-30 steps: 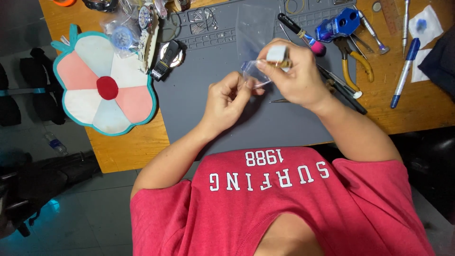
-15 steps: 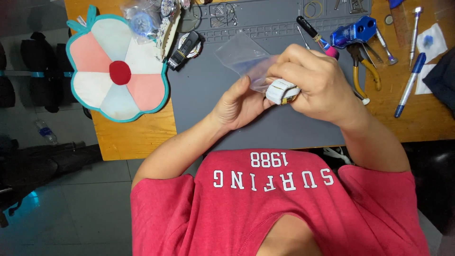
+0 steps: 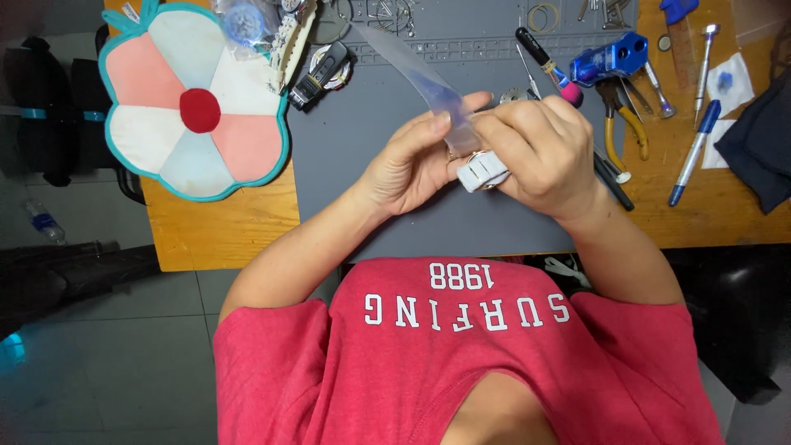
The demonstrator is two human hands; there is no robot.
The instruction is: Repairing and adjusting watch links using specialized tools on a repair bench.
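Observation:
My right hand (image 3: 540, 156) holds a small white watch (image 3: 484, 171) with a ribbed white strap, just above the grey work mat (image 3: 371, 124). My left hand (image 3: 416, 161) pinches a clear plastic bag (image 3: 416, 74) that stretches up and away to the left from both hands. The watch sits at the bag's lower end, between my two hands. Whether any part of the watch is inside the bag is hidden by my fingers.
A flower-shaped pad (image 3: 194, 103) lies at the left on the wooden table (image 3: 214, 227). A black watch (image 3: 323, 72) rests at the mat's top left. Pliers (image 3: 616, 124), a blue tool (image 3: 611, 58), a pink-tipped screwdriver (image 3: 548, 66) and a blue pen (image 3: 694, 152) lie to the right.
The view has shifted and both hands came closer to my body. The bag now stretches out long toward the upper left, and the watch has dropped lower between my hands.

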